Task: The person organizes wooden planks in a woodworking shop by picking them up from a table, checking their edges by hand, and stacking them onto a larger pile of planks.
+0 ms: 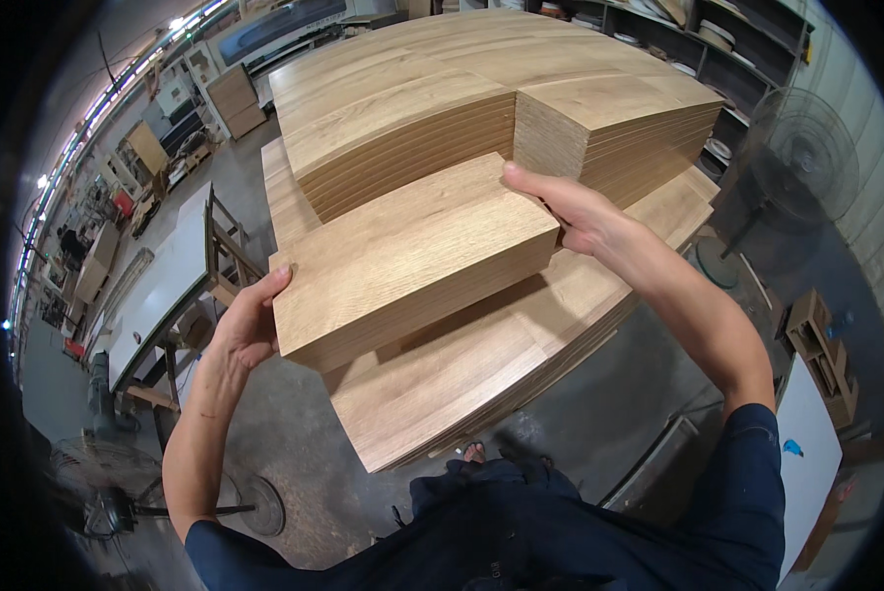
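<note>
evenly lit workshop view, sharp in the middle, heavily bent at the rim

soft overhead light comes from a row of ceiling strip lamps (pixel 117 84) glaring white at upper left. the lifted wood panel (pixel 412 261) casts a dark shadow onto the panel stack (pixel 481 364) beneath. fisheye distortion curves straight edges, and black vignetting fills the corners. the left edge of the frame looks dimmer and slightly soft.

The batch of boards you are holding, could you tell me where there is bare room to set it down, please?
Free: the low stack's top, beneath the held batch, and its right end. Crowded: the tall stacks behind, against the right hand. The left hand hangs off the edge.
</note>
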Action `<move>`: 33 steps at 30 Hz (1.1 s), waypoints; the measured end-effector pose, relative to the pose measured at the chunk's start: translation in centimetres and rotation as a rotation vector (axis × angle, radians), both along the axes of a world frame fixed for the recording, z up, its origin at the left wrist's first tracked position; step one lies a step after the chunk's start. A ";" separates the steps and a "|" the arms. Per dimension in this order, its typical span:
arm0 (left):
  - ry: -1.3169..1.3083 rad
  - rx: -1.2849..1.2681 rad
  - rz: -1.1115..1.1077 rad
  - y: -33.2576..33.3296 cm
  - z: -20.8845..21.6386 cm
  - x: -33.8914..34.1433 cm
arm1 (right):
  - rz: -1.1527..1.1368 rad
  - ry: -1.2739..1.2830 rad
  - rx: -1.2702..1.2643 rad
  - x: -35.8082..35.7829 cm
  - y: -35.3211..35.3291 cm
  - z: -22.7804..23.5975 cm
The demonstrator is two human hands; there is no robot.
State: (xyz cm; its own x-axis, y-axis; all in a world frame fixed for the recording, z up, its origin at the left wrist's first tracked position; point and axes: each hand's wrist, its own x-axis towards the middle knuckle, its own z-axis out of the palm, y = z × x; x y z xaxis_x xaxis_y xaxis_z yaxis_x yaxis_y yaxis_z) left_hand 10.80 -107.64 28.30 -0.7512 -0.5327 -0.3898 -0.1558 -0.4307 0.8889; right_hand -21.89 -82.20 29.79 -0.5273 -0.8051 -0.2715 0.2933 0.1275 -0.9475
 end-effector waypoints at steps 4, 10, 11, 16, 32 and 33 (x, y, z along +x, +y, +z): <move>0.002 0.008 0.012 0.3 0.5 -0.2 | 0.059 -0.087 -0.091 -1.9 2.8 -1.2; -0.054 -0.185 0.179 2.6 0.5 0.0 | -0.037 0.325 -0.343 0.7 6.6 -7.0; -0.010 -0.156 0.186 2.4 -0.3 1.3 | -0.101 0.466 -0.351 1.4 7.1 -7.7; 0.246 -0.381 0.259 6.0 -4.9 6.2 | -0.141 0.753 -0.387 2.9 7.7 -11.4; 0.035 -1.118 0.431 12.7 -7.6 -1.5 | -0.430 0.765 -0.090 -3.9 4.9 -10.8; 0.027 -1.143 0.424 12.9 -7.4 -2.1 | -0.434 0.777 -0.069 -4.5 4.7 -10.9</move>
State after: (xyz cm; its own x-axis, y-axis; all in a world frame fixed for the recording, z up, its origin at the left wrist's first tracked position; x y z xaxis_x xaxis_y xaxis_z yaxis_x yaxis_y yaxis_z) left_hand 8.72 -94.70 20.93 -0.4347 -0.7636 0.4774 -0.1687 0.5898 0.7897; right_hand -26.40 -77.49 18.84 -0.8042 -0.4932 0.3317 -0.4263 0.0896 -0.9002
